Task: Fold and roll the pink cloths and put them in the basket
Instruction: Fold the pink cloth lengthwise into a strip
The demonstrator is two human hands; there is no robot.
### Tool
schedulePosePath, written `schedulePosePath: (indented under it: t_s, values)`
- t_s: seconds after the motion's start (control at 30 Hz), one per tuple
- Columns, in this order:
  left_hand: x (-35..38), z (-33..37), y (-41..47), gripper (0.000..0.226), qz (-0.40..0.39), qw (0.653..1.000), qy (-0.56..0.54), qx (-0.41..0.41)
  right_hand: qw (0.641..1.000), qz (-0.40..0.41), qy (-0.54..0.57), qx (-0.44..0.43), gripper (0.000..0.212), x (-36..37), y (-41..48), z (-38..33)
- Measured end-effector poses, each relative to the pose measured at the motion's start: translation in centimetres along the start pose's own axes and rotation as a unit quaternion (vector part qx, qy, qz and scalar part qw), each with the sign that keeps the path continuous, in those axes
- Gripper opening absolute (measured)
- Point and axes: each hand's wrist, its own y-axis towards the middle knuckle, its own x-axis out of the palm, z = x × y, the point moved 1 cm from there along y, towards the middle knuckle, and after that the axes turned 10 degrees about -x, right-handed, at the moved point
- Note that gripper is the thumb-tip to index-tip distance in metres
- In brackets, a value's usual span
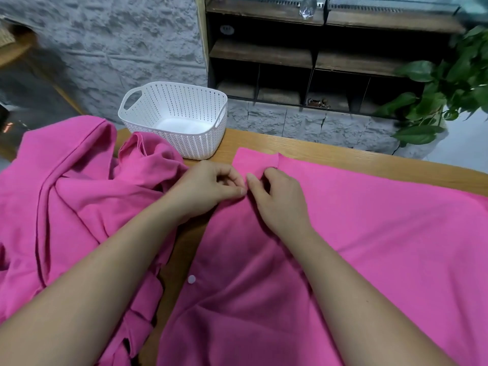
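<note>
Here the basket (196,143) shows its white floor beside crumpled cloth (79,194)

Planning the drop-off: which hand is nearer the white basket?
Left. The left hand is just in front of the white basket; the right hand is farther to its right.

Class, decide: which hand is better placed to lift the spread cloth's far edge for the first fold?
Probably the right hand: its fingers appear to pinch a pucker at the far edge of the spread cloth. The left hand sits by its side edge.
</note>
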Motion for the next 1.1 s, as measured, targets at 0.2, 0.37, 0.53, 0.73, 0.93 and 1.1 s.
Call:
schedulePosePath:
  t_s: [0.2,0.37,0.53,0.73,0.93,1.1]
  values:
    - [-0.8,-0.8,1.1,0.024,0.126,0.986,0.104,0.028,1.0,0.005,0.008,0.016,0.054,-0.4,0.0,-0.2]
    - [0.2,-0.5,0.7,0.03,0.096,0.977,0.176,0.067,0.999,0.02,0.032,0.021,0.054,-0.8,0.0,-0.1]
    - [0.2,-0.2,0.7,0.022,0.104,0.975,0.181,0.07,0.998,0.03,0.043,0.015,0.055,-0.8,-0.1,-0.1]
    - [0.2,0.1,0.6,0.015,0.118,0.969,0.209,0.062,0.997,0.063,0.035,0.01,0.057,-0.8,0.0,0.2]
    - [-0.4,-0.2,1.0,0.013,0.119,0.964,0.235,0.036,0.998,0.052,0.02,0.001,0.056,-0.6,0.1,0.2]
    - [-0.3,-0.6,1.1,0.02,0.061,0.967,0.244,0.043,0.999,0.05,0.02,0.001,0.054,-0.5,0.1,0.4]
